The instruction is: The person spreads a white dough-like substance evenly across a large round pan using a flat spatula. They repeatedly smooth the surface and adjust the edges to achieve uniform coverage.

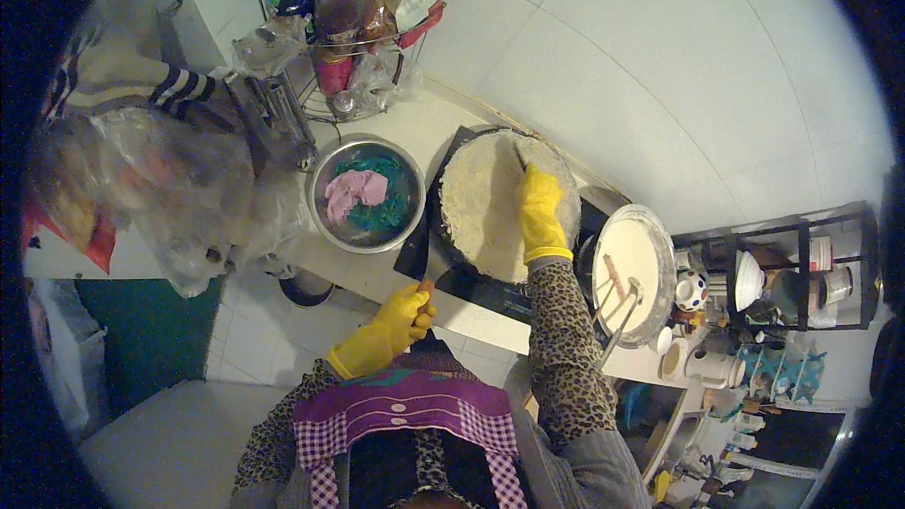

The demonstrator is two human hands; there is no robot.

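Note:
A round black griddle (445,235) lies on a black cooktop (495,299), and a thin pale sheet of batter or crepe (481,205) covers nearly all of it. My right hand (543,208), in a yellow rubber glove, reaches over the sheet. It grips a thin dark tool (520,154) whose tip is at the sheet's far part; the glove hides the rest. My left hand (396,329), also gloved in yellow, is closed around a brown handle (425,290) near the counter's front edge. Whether this handle belongs to the griddle cannot be seen.
Right of the griddle stands a large basin of pale batter (647,254) holding a ladle (622,322) and a wooden spreader (612,272). A steel bowl (318,226) with pink and green cloth-like items sits left. Bottles fill a wire rack (353,46); plastic bags (170,184) crowd the far left.

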